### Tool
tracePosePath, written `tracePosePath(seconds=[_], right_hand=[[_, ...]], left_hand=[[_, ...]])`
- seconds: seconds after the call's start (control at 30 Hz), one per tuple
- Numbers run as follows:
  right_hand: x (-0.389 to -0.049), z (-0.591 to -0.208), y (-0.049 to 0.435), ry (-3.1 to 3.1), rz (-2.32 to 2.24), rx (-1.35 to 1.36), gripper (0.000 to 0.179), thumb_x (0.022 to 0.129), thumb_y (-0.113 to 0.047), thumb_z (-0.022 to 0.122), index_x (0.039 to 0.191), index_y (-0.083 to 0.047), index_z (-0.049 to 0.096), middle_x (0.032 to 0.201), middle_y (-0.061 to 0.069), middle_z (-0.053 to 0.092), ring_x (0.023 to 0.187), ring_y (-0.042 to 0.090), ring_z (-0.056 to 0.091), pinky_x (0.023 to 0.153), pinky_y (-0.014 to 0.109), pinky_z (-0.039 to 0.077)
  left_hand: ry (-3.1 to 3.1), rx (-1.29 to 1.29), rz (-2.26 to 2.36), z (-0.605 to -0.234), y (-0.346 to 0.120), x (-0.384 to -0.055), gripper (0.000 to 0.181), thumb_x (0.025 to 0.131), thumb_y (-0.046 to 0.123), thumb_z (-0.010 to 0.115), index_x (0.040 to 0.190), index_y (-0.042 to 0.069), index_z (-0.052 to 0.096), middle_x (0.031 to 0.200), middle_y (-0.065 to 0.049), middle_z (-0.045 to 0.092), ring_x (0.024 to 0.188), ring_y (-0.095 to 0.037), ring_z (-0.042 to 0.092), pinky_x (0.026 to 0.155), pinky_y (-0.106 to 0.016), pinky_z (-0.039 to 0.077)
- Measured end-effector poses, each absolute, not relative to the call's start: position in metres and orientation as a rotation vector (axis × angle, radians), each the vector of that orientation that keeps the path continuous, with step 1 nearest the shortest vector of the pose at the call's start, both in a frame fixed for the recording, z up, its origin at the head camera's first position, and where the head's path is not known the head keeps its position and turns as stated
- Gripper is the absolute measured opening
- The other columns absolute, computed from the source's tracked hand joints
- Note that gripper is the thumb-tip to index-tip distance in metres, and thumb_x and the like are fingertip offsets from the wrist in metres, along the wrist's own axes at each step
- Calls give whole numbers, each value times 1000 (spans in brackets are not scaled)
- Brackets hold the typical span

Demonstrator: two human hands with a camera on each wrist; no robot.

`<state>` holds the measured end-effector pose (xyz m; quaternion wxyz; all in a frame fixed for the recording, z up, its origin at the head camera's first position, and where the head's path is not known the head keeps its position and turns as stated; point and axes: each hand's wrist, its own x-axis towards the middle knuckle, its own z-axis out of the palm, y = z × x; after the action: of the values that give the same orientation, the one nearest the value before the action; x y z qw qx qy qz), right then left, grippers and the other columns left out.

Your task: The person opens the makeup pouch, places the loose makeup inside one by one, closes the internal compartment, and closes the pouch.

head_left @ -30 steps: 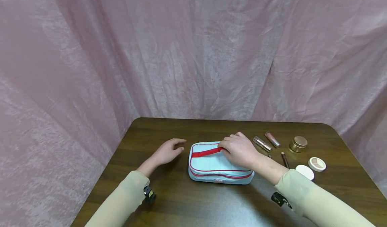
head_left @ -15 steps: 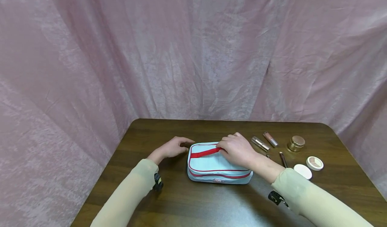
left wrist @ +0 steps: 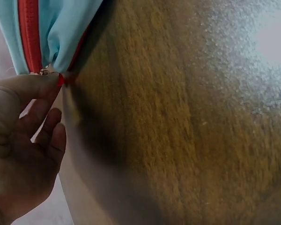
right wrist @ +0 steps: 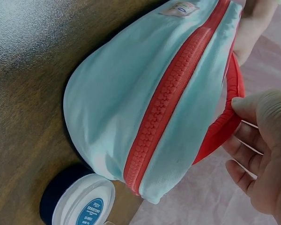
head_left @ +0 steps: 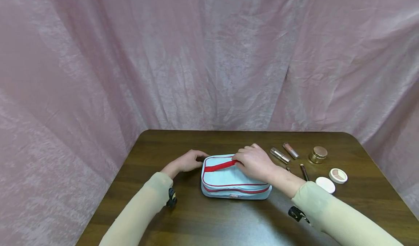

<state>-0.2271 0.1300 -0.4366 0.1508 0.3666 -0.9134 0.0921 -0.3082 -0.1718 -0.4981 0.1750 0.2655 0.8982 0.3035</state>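
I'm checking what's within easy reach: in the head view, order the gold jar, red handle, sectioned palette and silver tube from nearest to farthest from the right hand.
1. Red handle: atop the bag, gripped by the right hand.
2. Silver tube: just right of it.
3. Gold jar: farther right.
4. Sectioned palette: right of the jar, closer to the person.

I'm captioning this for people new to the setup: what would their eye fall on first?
Probably the pale blue bag, low and near centre in the head view on the wooden table, its red handle gripped by the right hand. The left hand pinches at the end of the red zipper, on the bag's left. Behind, a pink curtain fills the view's upper half.
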Motion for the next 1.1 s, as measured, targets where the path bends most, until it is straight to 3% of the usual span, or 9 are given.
tracePosePath(seconds=[0.2,0.53,1.1], right_hand=[[-228,-438,129,-2633,279,1049,11,92,-17,74,102,-18,79,94,-4,72,89,20,66,74,37,42],[-229,-437,127,-2634,319,1047,11,91,-21,76,101,-17,79,93,-4,72,88,20,65,72,36,41],[-235,-439,111,-2638,289,1118,8,87,-26,81,92,-20,79,84,-5,66,84,20,62,70,36,43]], left_hand=[[2643,787,809,-503,-170,-308,24,95,4,66,117,2,73,117,-8,71,118,-27,61,103,-44,48],[2612,633,986,-503,-175,-306,18,98,9,65,114,8,73,108,-1,69,102,-17,60,93,-39,50],[2630,483,1144,-501,-168,-298,20,104,19,61,118,17,74,119,0,68,115,-22,58,104,-46,46]])
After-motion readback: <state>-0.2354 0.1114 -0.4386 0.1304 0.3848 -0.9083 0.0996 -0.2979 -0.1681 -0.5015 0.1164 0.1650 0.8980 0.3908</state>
